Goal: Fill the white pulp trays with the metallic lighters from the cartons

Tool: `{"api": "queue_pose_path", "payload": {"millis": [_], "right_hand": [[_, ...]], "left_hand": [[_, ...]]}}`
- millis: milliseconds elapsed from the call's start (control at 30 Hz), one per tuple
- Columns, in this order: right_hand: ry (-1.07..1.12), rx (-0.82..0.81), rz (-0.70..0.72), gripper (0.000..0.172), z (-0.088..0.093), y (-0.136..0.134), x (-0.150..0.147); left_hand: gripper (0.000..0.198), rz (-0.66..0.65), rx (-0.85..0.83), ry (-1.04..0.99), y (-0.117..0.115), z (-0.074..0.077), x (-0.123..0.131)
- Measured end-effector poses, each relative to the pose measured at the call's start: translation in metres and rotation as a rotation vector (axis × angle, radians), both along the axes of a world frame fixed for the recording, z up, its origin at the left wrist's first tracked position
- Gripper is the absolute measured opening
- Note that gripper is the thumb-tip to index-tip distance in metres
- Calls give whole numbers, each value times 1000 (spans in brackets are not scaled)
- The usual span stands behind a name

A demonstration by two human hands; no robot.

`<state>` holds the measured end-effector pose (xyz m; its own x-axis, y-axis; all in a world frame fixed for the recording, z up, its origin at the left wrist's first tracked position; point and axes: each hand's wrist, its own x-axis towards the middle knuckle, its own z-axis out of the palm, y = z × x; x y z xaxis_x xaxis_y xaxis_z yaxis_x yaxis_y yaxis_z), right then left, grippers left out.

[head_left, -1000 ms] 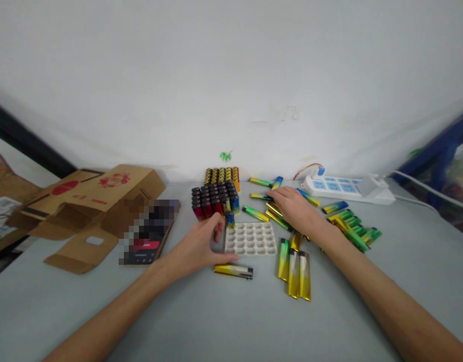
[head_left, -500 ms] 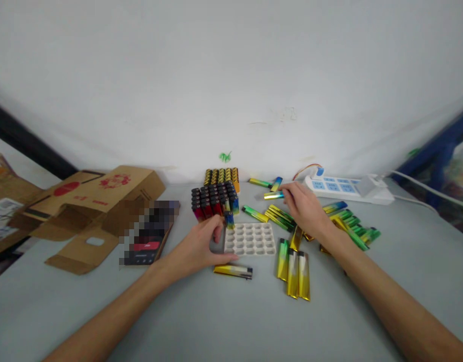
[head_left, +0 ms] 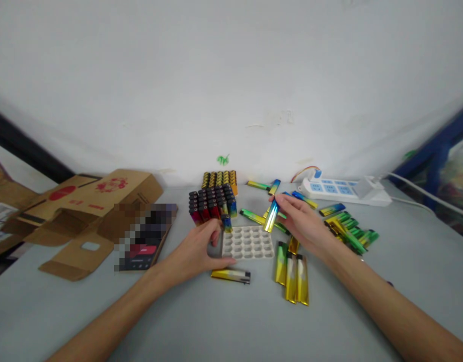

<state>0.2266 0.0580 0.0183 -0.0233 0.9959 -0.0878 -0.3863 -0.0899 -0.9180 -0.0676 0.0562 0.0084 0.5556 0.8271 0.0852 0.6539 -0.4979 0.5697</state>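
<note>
My right hand [head_left: 300, 221] pinches the black top of a shiny lighter [head_left: 271, 216], blue fading to yellow. It hangs tilted over the back right of a pale tray [head_left: 268, 252] with rows of hollows. My left hand [head_left: 201, 246] curves around the tray's left end, thumb at the front edge and curled fingers by the back corner. A blue lighter [head_left: 227, 223] stands upright at that corner, beside the fingers. In front of the tray lies a yellow and silver lighter [head_left: 230, 275]. Green and gold lighters [head_left: 291, 276] lie to the right.
Black-topped lighters [head_left: 212, 201] stand packed behind the tray, with a yellow-topped block [head_left: 219, 178] further back. More loose lighters [head_left: 348, 229] lie by a white power strip [head_left: 329, 189]. At left are an open cardboard box [head_left: 114, 188] and a partly blurred phone-like screen [head_left: 141, 251].
My right hand has drawn a lighter from the back of the table toward the tray, and it now points downward. My left hand stays at the tray. The view has shifted slightly.
</note>
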Motion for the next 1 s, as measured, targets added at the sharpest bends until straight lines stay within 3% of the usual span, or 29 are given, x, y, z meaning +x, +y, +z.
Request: {"api": "queue_pose_path", "payload": {"millis": [200,400,567,1000], "right_hand": [[135,-38,127,37,8,-13,-13],[-183,65,106,45,20,-24,-27],[-216,129,193,48,18,-26,-30],[-443,169,-21,58,8,-28,-30]], "left_hand": [[56,-1,3,-5,0,-1,0],[56,-5,-14,-35,-1,0,2],[55,-12,-13,-40,-2,2,3],[55,-22,-27,-61,-1,4,4]]}}
